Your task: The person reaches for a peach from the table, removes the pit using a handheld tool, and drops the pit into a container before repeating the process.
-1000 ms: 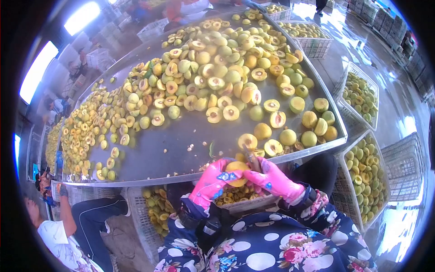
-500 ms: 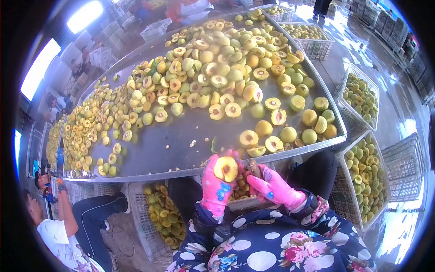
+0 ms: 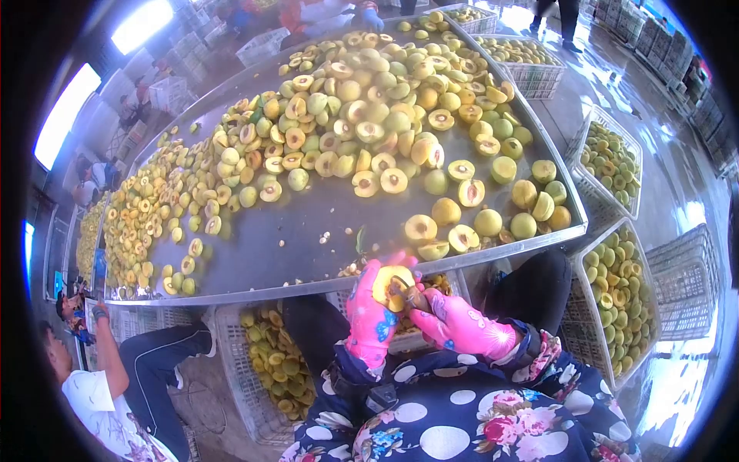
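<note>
My left hand [image 3: 371, 319], in a pink patterned glove, is closed around a peach half [image 3: 382, 283] with its cut face turned up. Pinched in my right hand [image 3: 464, 327], also in a pink glove, is a small pitting tool [image 3: 416, 297] whose dark, curved end meets the middle of the cut face. Both hands are just in front of the metal table's near edge [image 3: 308, 290]. Behind them, many halved peaches [image 3: 362, 115] lie heaped on the table, several with brown pit hollows showing. My fingers partly hide the tool's handle.
Below my hands, a crate [image 3: 419, 339] is partly hidden. Another crate of peach halves [image 3: 273, 369] stands left of my legs, and a full crate [image 3: 616, 300] to the right. An empty-looking crate [image 3: 681, 285] lies beyond. A person [image 3: 115, 393] sits at left.
My right hand has moved left and brought the tool onto the cut face of the peach half. The peach half has tilted toward the tool.
</note>
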Tool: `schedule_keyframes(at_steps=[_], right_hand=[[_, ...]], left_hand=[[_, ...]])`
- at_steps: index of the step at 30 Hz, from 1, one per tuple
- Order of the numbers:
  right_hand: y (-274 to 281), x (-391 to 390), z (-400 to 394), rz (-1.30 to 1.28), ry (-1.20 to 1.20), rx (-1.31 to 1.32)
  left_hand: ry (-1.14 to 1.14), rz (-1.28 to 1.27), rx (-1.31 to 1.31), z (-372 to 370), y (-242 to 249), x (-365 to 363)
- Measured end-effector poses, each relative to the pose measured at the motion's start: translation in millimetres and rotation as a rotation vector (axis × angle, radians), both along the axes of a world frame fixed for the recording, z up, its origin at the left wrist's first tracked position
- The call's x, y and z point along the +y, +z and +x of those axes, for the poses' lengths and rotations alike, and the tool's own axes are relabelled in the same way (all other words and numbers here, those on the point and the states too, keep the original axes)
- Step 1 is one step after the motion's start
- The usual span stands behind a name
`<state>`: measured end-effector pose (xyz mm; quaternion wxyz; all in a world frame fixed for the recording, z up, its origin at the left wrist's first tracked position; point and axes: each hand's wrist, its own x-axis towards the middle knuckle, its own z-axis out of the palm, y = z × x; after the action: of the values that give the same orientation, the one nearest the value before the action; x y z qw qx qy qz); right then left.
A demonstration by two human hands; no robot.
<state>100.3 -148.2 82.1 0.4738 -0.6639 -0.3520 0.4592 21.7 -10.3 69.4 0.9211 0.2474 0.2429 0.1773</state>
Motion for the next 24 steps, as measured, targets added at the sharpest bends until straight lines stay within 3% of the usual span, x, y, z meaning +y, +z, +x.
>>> schedule_keyframes(at_steps=[3,6,15,17,20,22,24], right_hand=[[-6.7,-0.4,-0.3,0.006,0.024,-0.04],[-15.0,-1.8,-3.6,0.162,0.024,-0.305],[-2.3,-0.1,10.4,-0.102,0.273,-0.278],[-26.4,-1.2,8.5,0.039,0.225,-0.344],[-29.5,-3.8,12.1,0.078,0.204,-0.398],[-41.8,-6.7,8.4,0.142,0.164,-0.318],[-50.9,-8.0,5.2,0.269,0.206,-0.444]], left_hand=[[0.006,0.023,0.008,0.2,-1.7,-2.2],[-0.015,0.074,0.047,-0.7,-6.9,-3.3],[-0.18,0.153,0.186,-2.8,-16.5,5.5],[-0.176,0.16,0.17,-1.3,-17.7,3.3],[0.025,0.485,0.166,1.2,-20.6,-10.7],[0.09,0.472,0.226,3.6,-25.5,-14.5],[0.077,0.497,0.194,5.0,-35.0,-12.5]])
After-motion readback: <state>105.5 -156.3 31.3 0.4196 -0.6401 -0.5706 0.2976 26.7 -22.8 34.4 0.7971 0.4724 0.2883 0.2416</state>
